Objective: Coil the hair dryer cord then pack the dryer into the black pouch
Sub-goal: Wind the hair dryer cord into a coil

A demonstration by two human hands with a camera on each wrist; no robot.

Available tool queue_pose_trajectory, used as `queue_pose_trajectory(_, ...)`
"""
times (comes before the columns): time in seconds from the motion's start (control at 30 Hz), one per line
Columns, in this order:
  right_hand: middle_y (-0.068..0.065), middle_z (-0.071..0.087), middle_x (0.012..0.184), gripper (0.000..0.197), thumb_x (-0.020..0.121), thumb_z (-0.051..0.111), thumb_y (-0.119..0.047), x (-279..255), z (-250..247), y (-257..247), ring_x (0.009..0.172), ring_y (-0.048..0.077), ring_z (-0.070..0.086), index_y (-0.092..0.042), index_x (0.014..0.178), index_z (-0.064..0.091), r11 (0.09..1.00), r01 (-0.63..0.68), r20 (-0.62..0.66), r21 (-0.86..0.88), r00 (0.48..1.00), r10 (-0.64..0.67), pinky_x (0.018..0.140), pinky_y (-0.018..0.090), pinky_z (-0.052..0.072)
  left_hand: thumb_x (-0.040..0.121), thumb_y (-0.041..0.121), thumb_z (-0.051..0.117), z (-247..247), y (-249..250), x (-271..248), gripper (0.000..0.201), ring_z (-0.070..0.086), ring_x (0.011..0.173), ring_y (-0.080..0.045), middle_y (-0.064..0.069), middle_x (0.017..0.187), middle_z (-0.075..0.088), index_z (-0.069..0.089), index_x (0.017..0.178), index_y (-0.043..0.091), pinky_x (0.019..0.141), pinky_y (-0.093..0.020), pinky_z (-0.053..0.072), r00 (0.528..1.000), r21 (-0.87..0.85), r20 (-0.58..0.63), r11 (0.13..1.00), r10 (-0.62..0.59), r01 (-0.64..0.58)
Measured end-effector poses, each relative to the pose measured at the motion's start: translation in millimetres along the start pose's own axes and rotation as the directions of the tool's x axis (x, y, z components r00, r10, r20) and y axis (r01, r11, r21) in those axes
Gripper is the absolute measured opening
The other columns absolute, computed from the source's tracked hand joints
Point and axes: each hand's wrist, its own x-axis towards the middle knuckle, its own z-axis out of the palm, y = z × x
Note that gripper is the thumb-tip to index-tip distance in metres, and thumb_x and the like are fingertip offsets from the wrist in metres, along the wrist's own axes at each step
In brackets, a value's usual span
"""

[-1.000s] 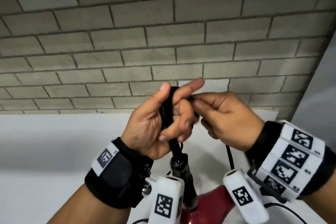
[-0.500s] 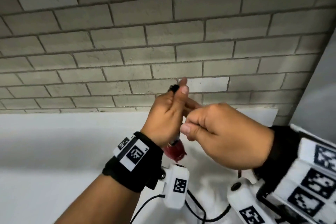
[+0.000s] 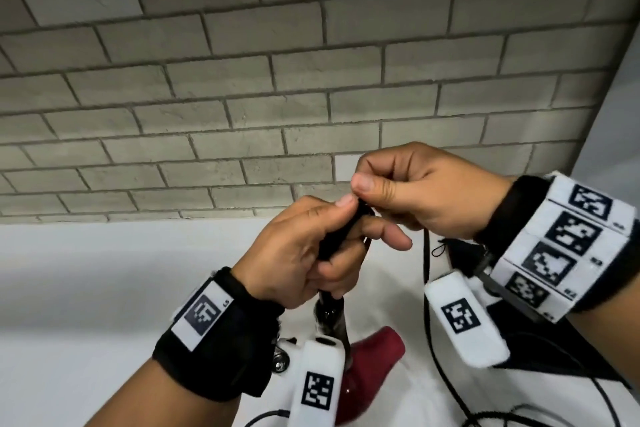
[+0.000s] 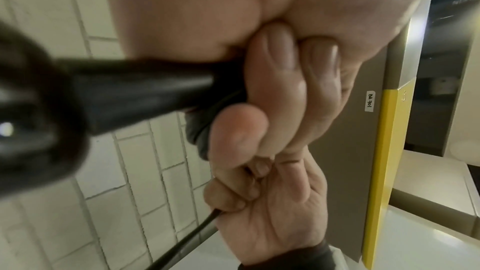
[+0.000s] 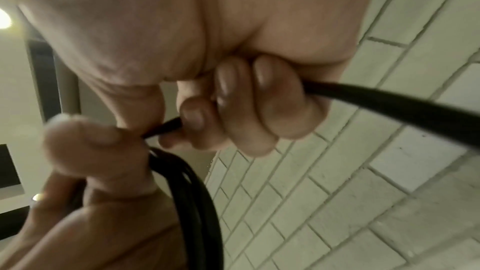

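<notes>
My left hand (image 3: 322, 246) grips the dryer's black handle with loops of black cord (image 3: 337, 239) wound around it. The dark red hair dryer (image 3: 367, 371) hangs below that hand, over the white counter. My right hand (image 3: 398, 191) meets the left from the right and pinches the cord (image 5: 166, 127) between thumb and curled fingers. The loose cord (image 3: 427, 305) drops from the right hand to the counter. In the left wrist view the handle (image 4: 145, 93) runs into my curled fingers (image 4: 270, 73). The black pouch (image 3: 540, 350) lies on the counter under my right wrist, mostly hidden.
A grey brick wall (image 3: 277, 80) stands close behind the white counter (image 3: 86, 288). A grey panel (image 3: 609, 114) rises at the right edge. More cable (image 3: 519, 419) lies slack on the counter at the bottom right.
Both hands have turned around each other as another turn of cord goes on the handle. The right hand has risen above the left; the red dryer swung back low.
</notes>
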Motion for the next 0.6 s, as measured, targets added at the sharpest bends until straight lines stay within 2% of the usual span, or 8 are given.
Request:
queue_pose_trajectory(0.1, 0.0, 0.031, 0.048, 0.033, 0.088, 0.057, -0.035, 0, 5, 2, 0.044, 0.012, 0.024, -0.022, 0.058, 0.056, 0.998, 0.042, -0.052, 0.04, 0.998, -0.04, 0.043, 0.022, 0.024, 0.086, 0.047, 0.059, -1, 1, -4, 0.067, 0.015, 0.039, -0.015, 0.008, 0.042, 0.031, 0.063, 0.105, -0.017, 0.045, -0.039, 0.02, 0.999, 0.011, 0.02, 0.999, -0.035, 0.035)
queue_pose_trajectory(0.2, 0.001, 0.024, 0.053, 0.041, 0.089, 0.052, -0.034, 1, 5, -10, 0.049, 0.014, 0.02, -0.023, 0.051, 0.046, 0.998, 0.05, -0.009, 0.046, 0.999, -0.049, 0.045, 0.02, 0.023, 0.084, 0.043, 0.063, 2, 2, -8, 0.058, 0.02, 0.041, -0.014, 0.008, 0.044, 0.032, 0.067, 0.098, -0.012, 0.046, -0.042, 0.012, 0.997, 0.112, -0.019, 0.991, -0.074, 0.076)
queue_pose_trajectory(0.3, 0.002, 0.023, 0.051, 0.044, 0.088, 0.052, -0.038, 0, 4, -19, 0.048, 0.016, 0.017, -0.022, 0.048, 0.041, 0.994, -0.006, 0.032, 0.106, 0.999, 0.003, 0.044, 0.025, 0.02, 0.084, 0.052, 0.061, 1, 5, -11, 0.064, 0.024, 0.042, -0.009, 0.01, 0.047, 0.033, 0.068, 0.098, -0.01, 0.047, -0.038, 0.013, 0.996, 0.141, -0.035, 0.986, -0.083, 0.087)
queue_pose_trajectory(0.37, 0.001, 0.032, 0.05, 0.041, 0.084, 0.059, -0.042, -2, -1, -19, 0.047, 0.017, 0.026, -0.019, 0.051, 0.047, 0.999, 0.018, 0.031, -0.036, 0.999, -0.017, 0.045, 0.029, 0.026, 0.083, 0.054, 0.061, 0, 8, -14, 0.066, 0.023, 0.042, -0.009, 0.01, 0.047, 0.033, 0.068, 0.098, -0.01, 0.047, -0.035, 0.011, 0.996, 0.117, -0.052, 0.99, -0.075, 0.081)
queue_pose_trajectory(0.4, 0.0, 0.042, 0.053, 0.035, 0.081, 0.066, -0.041, -4, -4, -21, 0.048, 0.016, 0.037, -0.017, 0.058, 0.055, 0.986, 0.071, 0.036, -0.151, 0.997, -0.067, 0.049, 0.028, 0.035, 0.083, 0.054, 0.062, 0, 8, -15, 0.064, 0.023, 0.041, -0.009, 0.009, 0.047, 0.033, 0.069, 0.097, -0.008, 0.047, -0.035, 0.011, 0.996, 0.115, -0.062, 0.991, -0.062, 0.069)
queue_pose_trajectory(0.47, -0.006, 0.063, 0.067, 0.018, 0.076, 0.074, -0.035, -7, -8, -29, 0.064, 0.009, 0.06, -0.018, 0.075, 0.069, 0.925, 0.181, 0.055, -0.334, 0.983, -0.173, 0.065, 0.028, 0.05, 0.082, 0.054, 0.063, 0, 8, -17, 0.055, 0.023, 0.041, -0.01, 0.004, 0.046, 0.032, 0.073, 0.093, 0.001, 0.046, -0.037, 0.011, 0.996, 0.126, -0.087, 0.991, -0.024, 0.035)
queue_pose_trajectory(0.53, -0.01, 0.066, 0.07, 0.012, 0.078, 0.072, -0.034, -10, -10, -40, 0.073, 0.008, 0.066, -0.023, 0.079, 0.076, 0.818, 0.254, 0.081, -0.516, 0.965, -0.249, 0.068, 0.022, 0.049, 0.081, 0.055, 0.065, 1, 8, -16, 0.048, 0.023, 0.041, -0.01, -0.009, 0.045, 0.027, 0.075, 0.089, 0.01, 0.047, -0.039, 0.009, 0.995, 0.141, -0.096, 0.99, -0.004, 0.018)
queue_pose_trajectory(0.6, -0.013, 0.062, 0.067, 0.019, 0.081, 0.066, -0.039, -10, -11, -47, 0.072, 0.007, 0.064, -0.025, 0.076, 0.076, 0.703, 0.286, 0.131, -0.651, 0.955, -0.268, 0.064, 0.02, 0.046, 0.08, 0.057, 0.065, 2, 10, -17, 0.047, 0.022, 0.042, -0.01, -0.013, 0.046, 0.024, 0.076, 0.088, 0.012, 0.047, -0.039, 0.009, 0.996, 0.163, -0.094, 0.987, 0.006, 0.01)
